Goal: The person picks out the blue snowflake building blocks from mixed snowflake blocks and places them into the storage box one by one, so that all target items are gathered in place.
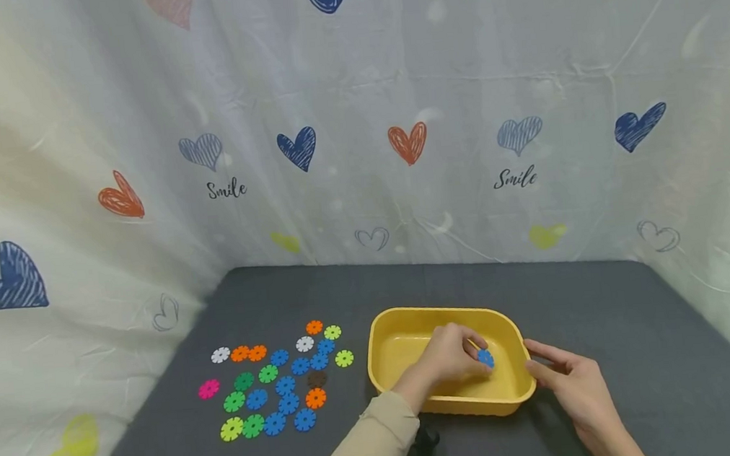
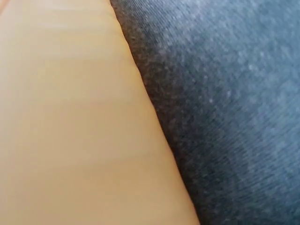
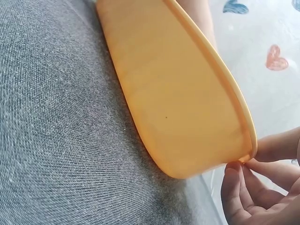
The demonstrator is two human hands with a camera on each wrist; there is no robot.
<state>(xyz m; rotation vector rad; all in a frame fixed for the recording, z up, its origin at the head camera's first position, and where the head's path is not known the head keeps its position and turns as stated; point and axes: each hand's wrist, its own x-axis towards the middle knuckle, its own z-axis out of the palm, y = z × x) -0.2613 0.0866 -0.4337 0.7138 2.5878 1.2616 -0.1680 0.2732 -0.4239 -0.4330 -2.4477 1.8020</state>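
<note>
A yellow plastic basin [image 1: 446,408] stands on the dark table; its outer wall also fills much of the left wrist view [image 2: 79,122]. My left hand [image 1: 449,354] reaches over the basin's near edge and pinches a blue snowflake disc [image 1: 486,358] between thumb and fingers, above the basin's floor. At the basin's right end, my right hand [image 1: 573,387] holds the rim. The right wrist view shows that hand [image 3: 262,187] with fingers on both sides of the rim [image 3: 248,126]. My left hand is out of the left wrist view.
Left of the basin, several notched discs lie flat in loose rows: blue [image 1: 287,403], green [image 1: 234,402], orange [image 1: 316,398], white [image 1: 220,354], pink [image 1: 209,389] and brown [image 1: 316,379]. A small black object [image 1: 426,438] sits below the basin's front. A heart-printed curtain [image 1: 361,185] hangs behind the table.
</note>
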